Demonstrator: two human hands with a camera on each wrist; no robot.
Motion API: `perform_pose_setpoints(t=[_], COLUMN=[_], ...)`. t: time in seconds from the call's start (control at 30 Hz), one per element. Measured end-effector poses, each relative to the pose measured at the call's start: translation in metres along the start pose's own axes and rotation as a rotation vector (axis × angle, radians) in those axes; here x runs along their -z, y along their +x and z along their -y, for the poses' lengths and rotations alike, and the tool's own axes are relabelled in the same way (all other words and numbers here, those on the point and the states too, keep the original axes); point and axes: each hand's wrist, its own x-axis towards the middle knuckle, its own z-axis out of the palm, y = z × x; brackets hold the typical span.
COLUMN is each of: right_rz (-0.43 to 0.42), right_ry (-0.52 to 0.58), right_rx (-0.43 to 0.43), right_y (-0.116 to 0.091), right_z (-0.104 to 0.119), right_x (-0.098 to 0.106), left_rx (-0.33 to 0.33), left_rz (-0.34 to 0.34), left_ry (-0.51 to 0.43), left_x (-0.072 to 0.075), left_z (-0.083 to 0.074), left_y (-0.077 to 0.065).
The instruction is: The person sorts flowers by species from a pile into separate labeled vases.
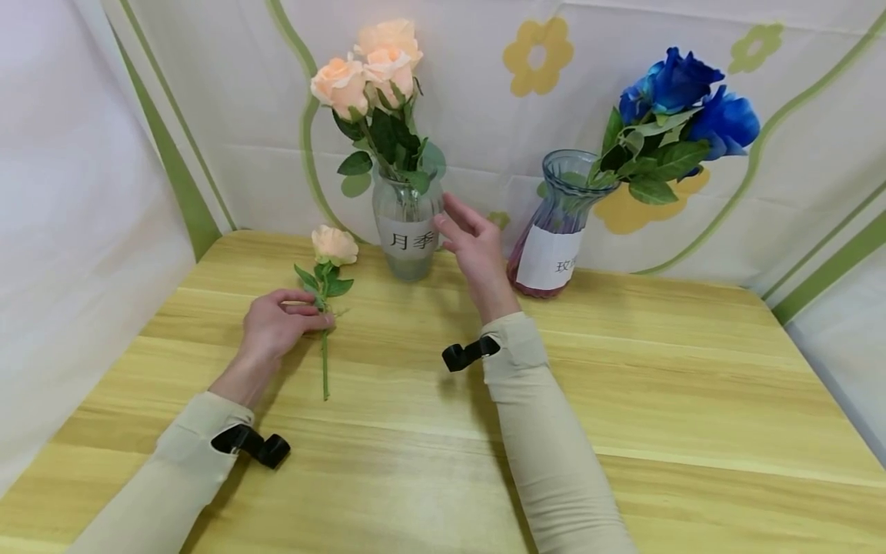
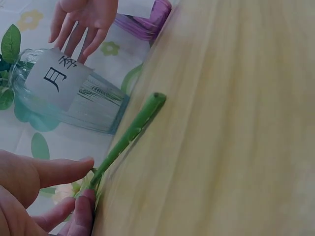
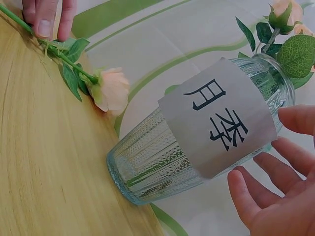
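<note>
A single peach rose (image 1: pixel 335 246) with a green stem lies along the table, and my left hand (image 1: pixel 280 323) pinches that stem between thumb and fingers. In the left wrist view the cut end of the stem (image 2: pixel 130 132) points away from the fingertips. A clear glass vase (image 1: pixel 408 268) with a white paper label stands upright at the back, holding several peach roses (image 1: pixel 339 86). Beside its right side is my right hand (image 1: pixel 474 250), fingers spread and loosely bent. The right wrist view has those fingertips close by the vase (image 3: pixel 147 160) and its label (image 3: pixel 216 118).
To the right stands a blue and purple glass vase (image 1: pixel 547 211) with a label, its blue roses (image 1: pixel 681 85) leaning right. Behind the wooden table (image 1: pixel 692 385) hangs a pale curtain (image 1: pixel 471 46) with flower prints.
</note>
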Motion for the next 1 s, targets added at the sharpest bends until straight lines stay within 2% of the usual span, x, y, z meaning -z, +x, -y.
perform_pose_setpoints(t=[0.27, 0.67, 0.83, 1.0], right_rz=[-0.003, -0.001, -0.004, -0.01], right_ry=[0.003, 0.001, 0.005, 0.005], right_rx=[0.011, -0.007, -0.007, -0.004], right_y=[0.001, 0.0022, 0.0019, 0.0018], right_z=[-0.0001, -0.0012, -0.0011, -0.0017], right_x=[0.0006, 0.0002, 0.0003, 0.001], left_rx=[-0.042, -0.078, -0.069, -0.054], left_rz=[0.03, -0.002, 0.008, 0.078], left_ry=[0.076, 0.152, 0.096, -0.112], left_x=[0.0009, 0.0003, 0.0032, 0.0043], left_z=[-0.0017, -0.0055, -0.0053, -0.0056], left_y=[0.0034, -0.0001, 0.0022, 0.0053])
